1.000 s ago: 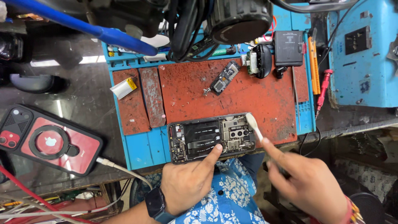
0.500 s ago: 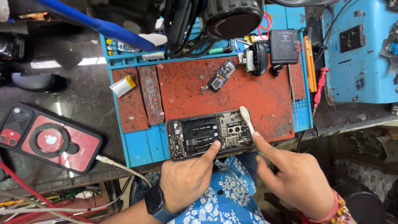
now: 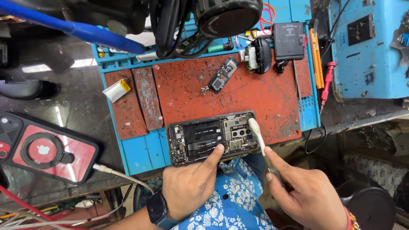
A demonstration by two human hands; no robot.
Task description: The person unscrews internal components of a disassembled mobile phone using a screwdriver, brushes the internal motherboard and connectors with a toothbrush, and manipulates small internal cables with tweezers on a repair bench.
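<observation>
Opened phone [image 3: 211, 137] lies at the mat's [image 3: 140, 153] near edge, back cover off; left hand [image 3: 191, 185] pins it with one fingertip, right hand [image 3: 304, 196] closed around a white brush [image 3: 255, 132] on its camera end

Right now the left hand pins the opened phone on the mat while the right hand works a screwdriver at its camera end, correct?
Not quite. In the head view the right hand holds a white brush, not a screwdriver. The left hand does pin the opened phone on the mat.
</observation>
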